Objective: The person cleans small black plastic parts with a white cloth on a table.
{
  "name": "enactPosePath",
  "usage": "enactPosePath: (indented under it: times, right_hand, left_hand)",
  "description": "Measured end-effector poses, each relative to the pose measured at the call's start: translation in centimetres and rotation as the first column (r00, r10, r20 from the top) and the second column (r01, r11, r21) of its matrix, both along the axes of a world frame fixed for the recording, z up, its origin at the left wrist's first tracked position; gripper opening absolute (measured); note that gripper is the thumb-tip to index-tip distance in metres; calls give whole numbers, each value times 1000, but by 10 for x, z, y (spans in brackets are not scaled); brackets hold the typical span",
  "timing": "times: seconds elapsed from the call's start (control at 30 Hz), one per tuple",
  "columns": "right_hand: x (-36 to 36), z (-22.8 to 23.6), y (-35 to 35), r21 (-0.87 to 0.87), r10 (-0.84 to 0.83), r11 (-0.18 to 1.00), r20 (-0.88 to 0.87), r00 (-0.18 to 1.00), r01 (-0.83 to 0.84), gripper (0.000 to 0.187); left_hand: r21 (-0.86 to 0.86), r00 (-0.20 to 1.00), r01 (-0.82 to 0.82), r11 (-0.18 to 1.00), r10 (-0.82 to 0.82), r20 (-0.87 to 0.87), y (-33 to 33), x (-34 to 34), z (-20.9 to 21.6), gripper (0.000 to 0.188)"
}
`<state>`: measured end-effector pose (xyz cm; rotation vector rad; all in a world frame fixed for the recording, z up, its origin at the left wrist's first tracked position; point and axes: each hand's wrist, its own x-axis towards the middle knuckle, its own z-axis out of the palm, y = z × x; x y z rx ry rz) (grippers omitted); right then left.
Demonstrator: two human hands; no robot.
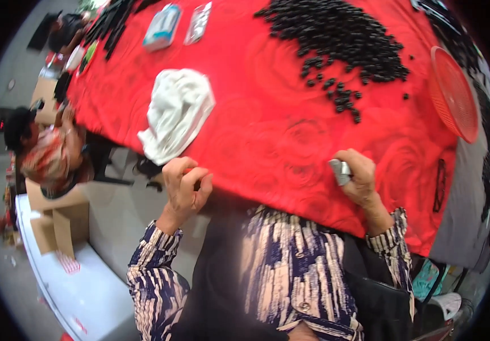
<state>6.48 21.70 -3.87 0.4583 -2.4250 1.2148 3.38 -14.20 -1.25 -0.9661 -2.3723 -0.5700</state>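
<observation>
My left hand (185,190) is raised at the near edge of the red-covered table (245,142), just below a crumpled white cloth (176,111). Its fingers are curled in toward the thumb, and anything between them is too small to make out. Over the right part of the table, my right hand (361,176) is closed around a small silver-grey piece (340,171), whose exact kind I cannot tell. Beyond that hand lies a large heap of small black beads (341,40), with several loose ones scattered on its near side.
An orange-red mesh basket (455,94) leans at the right edge. A blue-and-white packet (162,27), a clear packet (198,23) and long black strips (114,23) lie at the far left. Left of the table, another person (51,148) sits near cardboard boxes (60,227) and a white table (97,290).
</observation>
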Motion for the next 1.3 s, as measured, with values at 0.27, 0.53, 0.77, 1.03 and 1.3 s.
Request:
enactPosePath:
  times: [0.27, 0.53, 0.77, 1.03, 1.3]
  right_hand:
    - [5, 12, 4, -50, -34, 998, 14, 999, 35, 12]
    - [3, 10, 8, -39, -43, 998, 46, 998, 45, 15]
    - [5, 11, 9, -11, -8, 1000, 14, 1000, 8, 17]
    - [4, 17, 6, -126, -147, 983, -110, 983, 133, 35]
    - [6, 11, 3, -33, -110, 994, -73, 991, 108, 42]
  left_hand:
    - [299, 919, 120, 947, -220, 326, 163, -123, 2, 27]
    - [114, 907, 216, 970, -243, 345, 191, -145, -32, 22]
    - [66, 752, 143, 988, -152, 642, 187, -123, -10, 20]
    - [470, -422, -673, 571, -819, 389, 183, -40, -4, 14]
    - [461, -364, -678, 572, -807, 465, 184, -22, -10, 18]
